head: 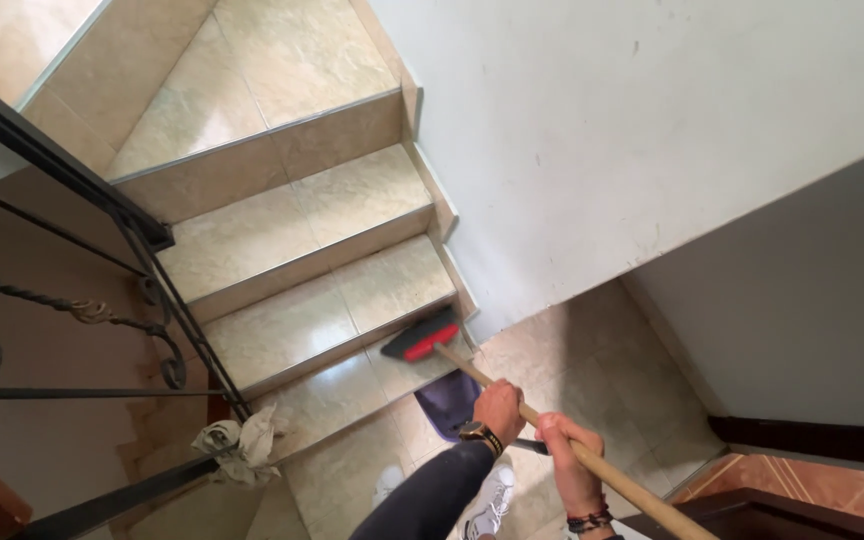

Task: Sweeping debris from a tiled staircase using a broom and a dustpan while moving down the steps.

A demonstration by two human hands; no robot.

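**Broom on the stairs, both hands on the handle**

The broom runs on a diagonal: red and black head up-left, sitting on a tiled step right against its wall-side edge, wooden handle slanting down-right and cut off at the bottom of the frame. Left hand is wrapped tight around the handle higher up, right hand closed around it just below. A purple dustpan sits under the handle, mostly hidden. A crumpled rag lies by the railing foot.
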